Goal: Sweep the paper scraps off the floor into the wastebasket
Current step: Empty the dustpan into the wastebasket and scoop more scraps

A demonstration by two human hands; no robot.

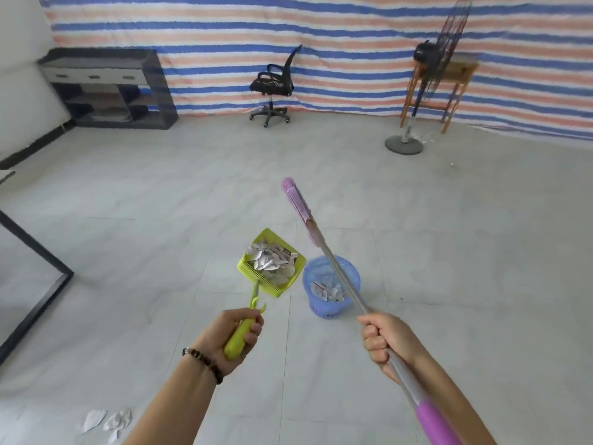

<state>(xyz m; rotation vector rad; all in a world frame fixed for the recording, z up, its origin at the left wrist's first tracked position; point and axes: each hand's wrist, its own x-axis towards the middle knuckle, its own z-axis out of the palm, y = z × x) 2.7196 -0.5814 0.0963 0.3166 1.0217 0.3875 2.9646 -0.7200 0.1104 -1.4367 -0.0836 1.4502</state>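
Note:
My left hand [236, 338] grips the handle of a lime-green dustpan [247, 271], held above the floor and loaded with white paper scraps [271, 260]. Just right of the pan stands a blue plastic wastebasket [321, 303] with some scraps inside. My right hand [383, 340] grips the metal shaft of a broom [340, 277] with a purple handle end; its pink head [296, 199] points up and away over the basket. A few more paper scraps [107, 422] lie on the tiles at the bottom left.
Grey tiled floor all around. A black office chair [272, 86] stands at the striped back wall, a dark shelf unit [109, 88] at back left, a standing fan [417, 101] and wooden table [449, 78] at back right. A black table frame [35, 261] crosses the left edge.

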